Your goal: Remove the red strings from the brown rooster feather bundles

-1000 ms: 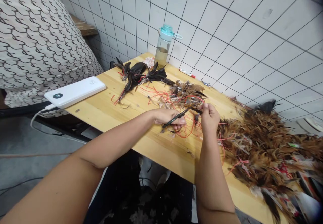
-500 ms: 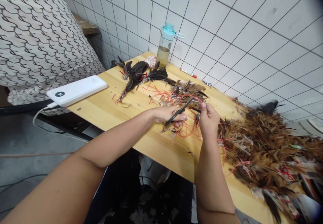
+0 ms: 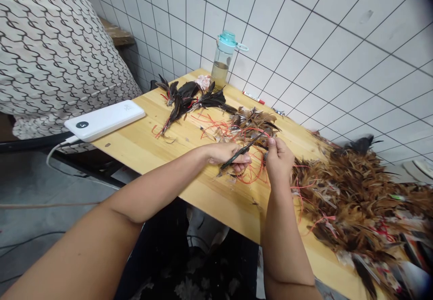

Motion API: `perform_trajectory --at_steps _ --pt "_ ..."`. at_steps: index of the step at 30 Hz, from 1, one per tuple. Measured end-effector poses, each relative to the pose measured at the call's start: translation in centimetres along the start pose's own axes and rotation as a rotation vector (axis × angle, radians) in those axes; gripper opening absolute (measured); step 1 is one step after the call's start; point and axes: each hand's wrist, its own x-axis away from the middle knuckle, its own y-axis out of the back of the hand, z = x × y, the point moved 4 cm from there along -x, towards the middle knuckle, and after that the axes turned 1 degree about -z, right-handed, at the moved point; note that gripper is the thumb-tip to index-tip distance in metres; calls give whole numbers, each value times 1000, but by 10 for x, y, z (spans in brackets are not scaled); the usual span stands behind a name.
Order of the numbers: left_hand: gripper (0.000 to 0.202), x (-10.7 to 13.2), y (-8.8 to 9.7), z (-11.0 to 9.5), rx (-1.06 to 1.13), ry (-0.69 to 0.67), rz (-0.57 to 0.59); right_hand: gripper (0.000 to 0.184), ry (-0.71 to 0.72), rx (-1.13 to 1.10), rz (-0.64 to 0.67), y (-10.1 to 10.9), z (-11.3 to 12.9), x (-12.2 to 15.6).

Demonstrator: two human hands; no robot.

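My left hand (image 3: 226, 154) is closed around a bunch of dark feathers (image 3: 241, 151) that slants up to the right above the wooden table (image 3: 162, 144). My right hand (image 3: 279, 161) is closed in a pinch just right of the bunch, near its upper end, over a tangle of red string (image 3: 250, 173). A small heap of brown feathers (image 3: 252, 122) lies right behind both hands. What the right fingers pinch is too small to make out.
A big pile of brown feathers (image 3: 355, 196) covers the table's right side. Tied black feather bundles (image 3: 189, 99) lie at the back left by a water bottle (image 3: 223, 61). A white power bank (image 3: 104, 120) sits at the left edge. A marker (image 3: 253, 97) lies by the tiled wall.
The dark feather bunch in my left hand has tilted up a little, then eased back. Both hands stay in the same spot.
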Motion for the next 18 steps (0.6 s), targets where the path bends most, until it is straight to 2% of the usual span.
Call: perform_trajectory --at_steps 7,14,18 --pt "51 -2 4 1 4 -35 -3 36 25 32 43 -5 3 2" --pt "58 -6 2 9 80 0 35 35 16 57 43 -7 1 2" --pt "55 -6 3 9 82 -6 -20 35 13 51 44 -9 1 1"
